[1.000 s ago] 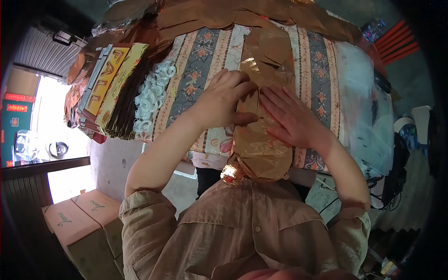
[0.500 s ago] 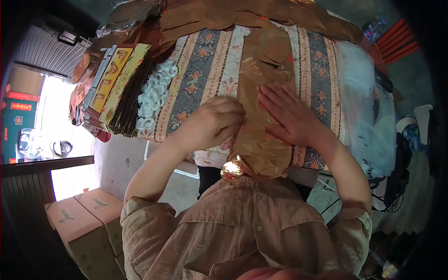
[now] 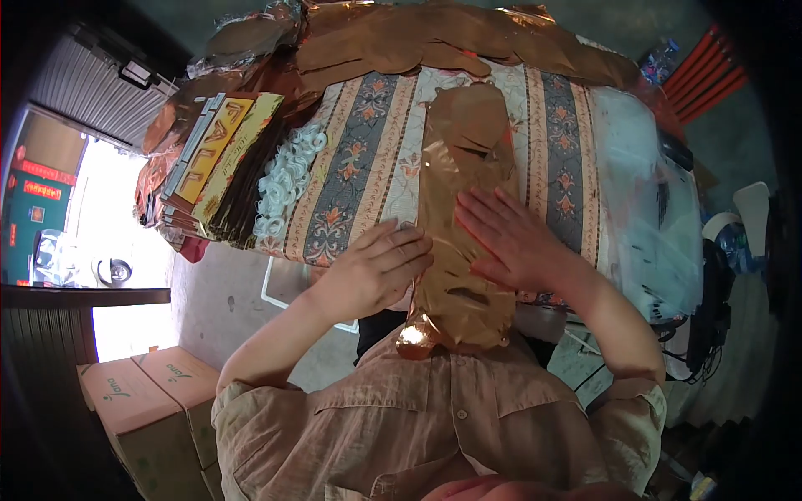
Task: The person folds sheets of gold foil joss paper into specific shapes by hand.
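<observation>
A long, flat copper-brown foil piece (image 3: 447, 188), resembling an uninflated foil balloon, lies lengthwise in front of me. Its near end hangs over the table edge against my shirt, with a shiny crumpled foil bit (image 3: 413, 336) at the left corner. My right hand (image 3: 522, 242) rests flat on its right side, fingers stretched out. At the left edge is my left hand (image 3: 376, 269), palm down, fingers extended side by side and touching the foil. The left thumb and fingertip undersides are hidden. Nothing held shows in either hand.
A striped floral cloth (image 3: 355, 150) covers the table. On the left are printed "FALL" packs (image 3: 213, 154) and white rings (image 3: 288, 184). More brown foil (image 3: 384, 37) lies along the far edge. Clear plastic bags (image 3: 643, 192) are on the right, cartons (image 3: 138, 392) at lower left.
My left hand has gone from bent, pinched fingers to extended ones and moved down and left. The foil and my right hand sit lower in view; the whole view has shifted slightly.
</observation>
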Tool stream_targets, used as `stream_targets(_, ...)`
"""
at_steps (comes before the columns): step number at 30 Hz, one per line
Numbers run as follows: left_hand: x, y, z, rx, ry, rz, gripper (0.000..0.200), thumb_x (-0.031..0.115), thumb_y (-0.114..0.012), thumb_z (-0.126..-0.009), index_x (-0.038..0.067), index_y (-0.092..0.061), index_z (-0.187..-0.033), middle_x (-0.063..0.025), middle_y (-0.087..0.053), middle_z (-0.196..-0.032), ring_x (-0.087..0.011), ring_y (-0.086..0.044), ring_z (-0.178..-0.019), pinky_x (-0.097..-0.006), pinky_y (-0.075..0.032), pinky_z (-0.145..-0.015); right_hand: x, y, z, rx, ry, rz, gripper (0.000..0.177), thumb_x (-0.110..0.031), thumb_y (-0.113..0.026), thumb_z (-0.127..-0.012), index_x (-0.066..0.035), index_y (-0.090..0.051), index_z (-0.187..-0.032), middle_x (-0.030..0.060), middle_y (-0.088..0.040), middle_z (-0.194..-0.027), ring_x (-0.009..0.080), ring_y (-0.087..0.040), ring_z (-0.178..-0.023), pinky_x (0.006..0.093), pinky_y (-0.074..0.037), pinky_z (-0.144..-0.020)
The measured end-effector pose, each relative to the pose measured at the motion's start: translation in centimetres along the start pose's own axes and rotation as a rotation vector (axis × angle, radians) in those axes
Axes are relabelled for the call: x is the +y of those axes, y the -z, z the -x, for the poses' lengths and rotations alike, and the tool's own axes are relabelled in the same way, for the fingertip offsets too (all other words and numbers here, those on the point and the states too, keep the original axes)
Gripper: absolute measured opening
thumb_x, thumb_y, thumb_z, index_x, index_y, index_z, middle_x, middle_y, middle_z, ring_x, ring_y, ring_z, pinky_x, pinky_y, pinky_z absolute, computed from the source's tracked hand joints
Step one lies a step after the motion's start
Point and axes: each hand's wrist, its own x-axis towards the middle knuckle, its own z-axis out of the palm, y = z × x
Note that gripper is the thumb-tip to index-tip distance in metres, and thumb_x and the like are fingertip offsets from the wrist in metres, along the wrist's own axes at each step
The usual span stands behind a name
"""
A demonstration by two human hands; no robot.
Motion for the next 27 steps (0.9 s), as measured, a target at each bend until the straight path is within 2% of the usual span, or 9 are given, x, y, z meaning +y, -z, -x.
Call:
stream_targets(6,0.3,-1.4,-0.1,0.249,-0.112,-0.031,0.034,0.018,-0.064,-0.075,0.006,-0.066,-0.107,-0.0083,-0.062,-0.115,-0.0231,-0.059,-0.109,-0.0413,-0.045,-0.100,-1.2,-0.2,0.7,-0.032,0.008,-0.037,0.072,-0.045,-0.051,-0.093,-0.006,-0.028,-0.149,0.0124,-0.026,-0.156,0.0277,-0.022,-0.145,0.0466,-0.013,-0.119)
stream_targets(13,-0.4,-0.7,-1.2,0.222,-0.259,-0.123,0.026,0.016,-0.062,-0.076,0.007,-0.067,-0.100,-0.0074,-0.065,-0.110,-0.0226,-0.061,-0.107,-0.0380,-0.049,-0.094,-1.3,-0.3,0.8,0.009,0.027,0.005,0.069,-0.039,-0.052,-0.092,-0.004,-0.030,-0.148,0.0139,-0.026,-0.156,0.0279,-0.022,-0.145,0.0472,-0.016,-0.118)
stream_targets(16,-0.6,-1.1,-1.0,0.206,-0.206,0.000,0.024,0.013,-0.067,-0.075,0.006,-0.069,-0.098,-0.0077,-0.068,-0.108,-0.0253,-0.065,-0.104,-0.0380,-0.053,-0.087,-1.1,-0.1,0.9,-0.011,-0.004,-0.126,0.066,-0.032,-0.054,-0.092,-0.004,-0.032,-0.147,0.0143,-0.025,-0.156,0.0281,-0.020,-0.146,0.0471,-0.016,-0.118)
stream_targets(18,-0.5,-0.8,-1.1,0.215,-0.179,0.057,0.022,0.012,-0.066,-0.076,0.005,-0.069,-0.097,-0.0077,-0.069,-0.103,-0.0251,-0.066,-0.101,-0.0373,-0.054,-0.084,-0.5,-0.3,1.0,0.090,-0.043,-0.438,0.062,-0.020,-0.054,-0.090,-0.003,-0.033,-0.146,0.0148,-0.024,-0.156,0.0292,-0.017,-0.147,0.0466,-0.014,-0.119)
stream_targets(19,-0.5,-0.7,-1.1,0.215,-0.179,0.060,0.022,0.012,-0.066,-0.076,0.005,-0.069,-0.097,-0.0077,-0.069,-0.103,-0.0251,-0.066,-0.101,-0.0373,-0.054,-0.084,-0.1,0.0,1.2,0.088,-0.045,-0.439,0.062,-0.020,-0.054,-0.090,-0.003,-0.033,-0.146,0.0148,-0.024,-0.156,0.0292,-0.017,-0.147,0.0466,-0.014,-0.119)
stream_targets(21,-0.5,-0.6,-1.3,0.194,-0.083,0.142,0.021,0.007,-0.067,-0.076,0.004,-0.068,-0.096,-0.0083,-0.069,-0.100,-0.0254,-0.067,-0.097,-0.0363,-0.054,-0.083,0.7,1.5,1.8,0.258,-0.061,-0.498,0.059,-0.007,-0.055,-0.085,-0.004,-0.039,-0.142,0.0162,-0.030,-0.153,0.0338,-0.023,-0.144,0.0467,-0.019,-0.118)
stream_targets(22,-0.6,-0.8,-1.3,0.197,-0.085,0.145,0.021,0.007,-0.067,-0.076,0.004,-0.068,-0.096,-0.0083,-0.069,-0.100,-0.0254,-0.067,-0.097,-0.0363,-0.054,-0.083,1.1,2.0,2.6,0.255,-0.063,-0.496,0.059,-0.007,-0.055,-0.085,-0.004,-0.039,-0.142,0.0162,-0.030,-0.153,0.0338,-0.023,-0.144,0.0467,-0.019,-0.118)
stream_targets(24,-0.9,-1.1,-1.3,0.241,-0.016,0.217,0.022,0.003,-0.069,-0.073,0.004,-0.069,-0.095,-0.0091,-0.070,-0.095,-0.0276,-0.067,-0.091,-0.0375,-0.054,-0.083,1.6,2.8,3.6,0.131,-0.096,-0.230,0.055,0.000,-0.057,-0.080,-0.005,-0.046,-0.134,0.0170,-0.040,-0.146,0.0387,-0.036,-0.136,0.0472,-0.029,-0.113)
stream_targets(27,-1.0,-1.4,-1.3,0.275,0.015,0.284,0.023,0.001,-0.070,-0.072,0.005,-0.069,-0.095,-0.0102,-0.069,-0.092,-0.0295,-0.067,-0.088,-0.0388,-0.053,-0.081,0.5,2.7,4.5,0.148,-0.080,-0.236,0.053,0.002,-0.062,-0.077,-0.007,-0.051,-0.128,0.0161,-0.048,-0.138,0.0383,-0.047,-0.126,0.0465,-0.039,-0.106)
